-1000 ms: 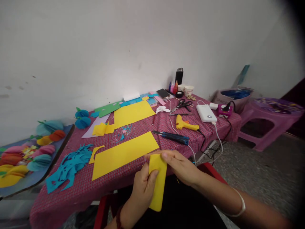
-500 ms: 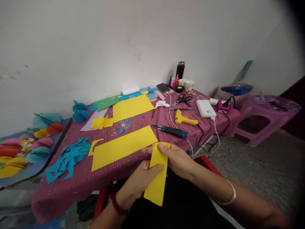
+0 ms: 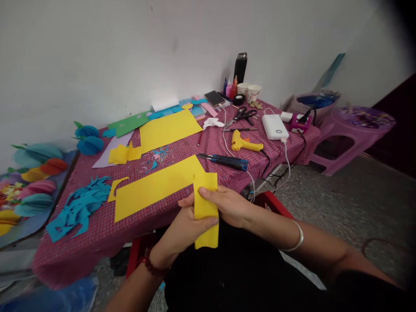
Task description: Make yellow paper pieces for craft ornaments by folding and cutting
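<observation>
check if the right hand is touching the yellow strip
Touching. The head view shows the right hand with fingers laid across the yellow strip, pinching it.

A single head-worn camera looks forward and down from above the person's lap, close over the hands at the lower middle. It faces a table [image 3: 107, 242] that runs slantwise away to a white wall [image 3: 130, 52], with floor [image 3: 351, 203] and a purple stool [image 3: 357, 130] off to the right.
</observation>
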Demonstrator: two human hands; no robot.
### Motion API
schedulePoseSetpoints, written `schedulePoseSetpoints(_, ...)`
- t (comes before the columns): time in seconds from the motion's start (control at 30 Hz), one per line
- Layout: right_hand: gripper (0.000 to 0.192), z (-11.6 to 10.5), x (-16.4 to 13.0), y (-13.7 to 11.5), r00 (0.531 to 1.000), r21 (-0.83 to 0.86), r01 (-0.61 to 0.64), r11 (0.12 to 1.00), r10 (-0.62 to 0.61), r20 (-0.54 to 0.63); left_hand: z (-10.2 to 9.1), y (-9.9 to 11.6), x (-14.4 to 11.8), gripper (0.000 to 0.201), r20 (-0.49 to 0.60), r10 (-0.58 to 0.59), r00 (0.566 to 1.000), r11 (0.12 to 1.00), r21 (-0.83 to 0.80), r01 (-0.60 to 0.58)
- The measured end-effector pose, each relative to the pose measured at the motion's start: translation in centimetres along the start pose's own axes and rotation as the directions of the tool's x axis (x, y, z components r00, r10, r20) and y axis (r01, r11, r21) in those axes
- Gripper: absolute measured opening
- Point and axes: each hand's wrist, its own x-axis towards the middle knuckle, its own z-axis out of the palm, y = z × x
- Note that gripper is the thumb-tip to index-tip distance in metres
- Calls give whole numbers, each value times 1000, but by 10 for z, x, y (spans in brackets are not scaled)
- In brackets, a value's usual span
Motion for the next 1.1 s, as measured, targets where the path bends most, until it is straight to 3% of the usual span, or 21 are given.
schedulePoseSetpoints(0.23, 42, -7, 1, 10, 998, -26, -48, 998, 49, 48, 4, -15, -10, 34, 43, -36, 998, 979, 202, 27)
schedulePoseSetpoints(0.37, 41, -11, 6, -7, 995, -45, -12, 999, 7, -100, -10, -36, -24, 4, 231, -235, 944, 928, 344, 146)
schedulePoseSetpoints(0.4, 39, -12, 7, -11, 990, -28, 19, 999, -22, -136, -18, -38, -26, 8, 235, -244, 941, 926, 344, 154)
schedulePoseSetpoints(0.5, 38, -15, 9, -14, 987, -6, 24, 1000, -24, -156, -38, -32, -24, 21, 33, -53, 998, 981, 190, 46)
schedulePoseSetpoints(0.57, 42, -15, 10, -10, 991, -19, -24, 1000, 21, -135, -41, -20, -18, 35, -10, 69, 998, 996, 64, -69)
schedulePoseSetpoints(0.63, 44, -14, 10, -6, 993, -40, -33, 999, 28, -115, -32, -8, -12, 38, 93, 64, 994, 997, 45, -68)
schedulePoseSetpoints(0.7, 43, -13, 10, -3, 995, -51, -7, 999, 1, -103, -18, -2, -6, 33, 150, -13, 989, 994, 110, -4)
schedulePoseSetpoints(0.8, 45, -11, 4, 2, 1000, -48, -30, 998, 30, -4, 0, -3, -1, 29, 54, -38, 998, 987, 160, 29)
schedulePoseSetpoints(0.93, 60, -4, -9, 8, 980, -133, -101, 986, 121, 156, 5, -7, -7, 31, -6, -33, 999, 986, 166, 33)
schedulePoseSetpoints(1.0, 57, -6, -10, 2, 991, -188, -67, 980, 86, 99, 5, -6, -13, 25, 41, -62, 997, 984, 172, 54)
schedulePoseSetpoints(1.1, 51, -19, 1, -29, 1000, -242, 14, 970, -17, -13, 8, -7, -21, 22, 127, -128, 984, 978, 180, 104)
